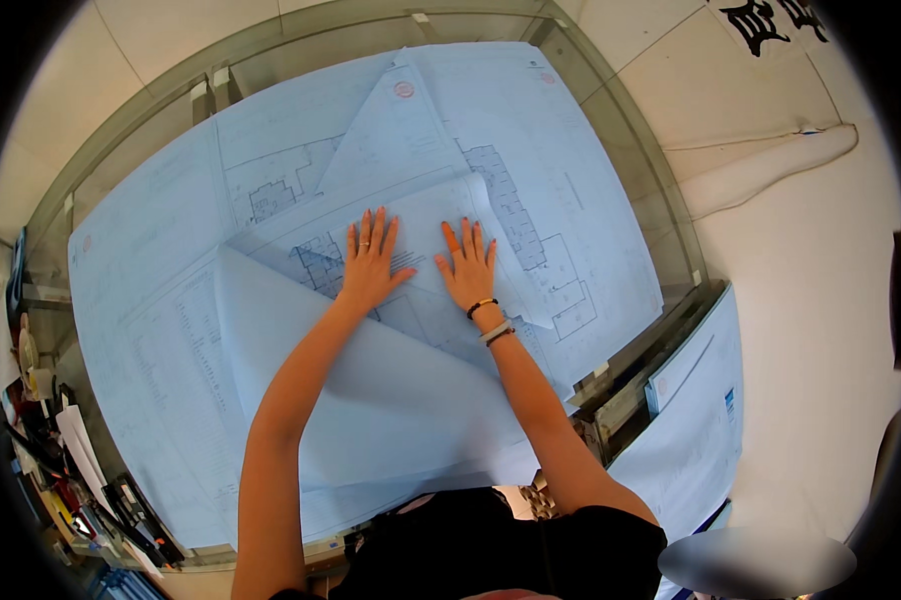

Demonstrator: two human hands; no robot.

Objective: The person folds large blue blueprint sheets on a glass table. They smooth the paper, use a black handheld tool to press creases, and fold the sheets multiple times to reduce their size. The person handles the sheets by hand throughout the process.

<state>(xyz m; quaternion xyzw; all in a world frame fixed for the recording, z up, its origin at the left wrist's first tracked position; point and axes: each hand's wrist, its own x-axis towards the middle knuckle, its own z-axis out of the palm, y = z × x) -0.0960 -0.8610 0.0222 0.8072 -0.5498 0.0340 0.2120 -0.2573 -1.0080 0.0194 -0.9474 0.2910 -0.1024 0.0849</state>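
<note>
Large blue drawing sheets (611, 230) with printed floor plans lie overlapping across the glass table. Near the middle, one sheet (391, 405) is folded over, its plain back facing up and its lower part bulging toward me. My left hand (369, 262) rests flat on the paper beside a small plan, fingers spread and a ring on one of them. To its right my right hand (470, 272) also presses flat on the folded paper, fingers apart, with something orange around the index finger and bracelets at the wrist. Neither hand grasps anything.
The glass table's greenish edge (661, 160) shows beyond the sheets. Tools, tape and other clutter (86, 480) crowd the left side. More blue sheets (696, 420) stand at the right, near a white wrapped bundle or pipe (771, 172).
</note>
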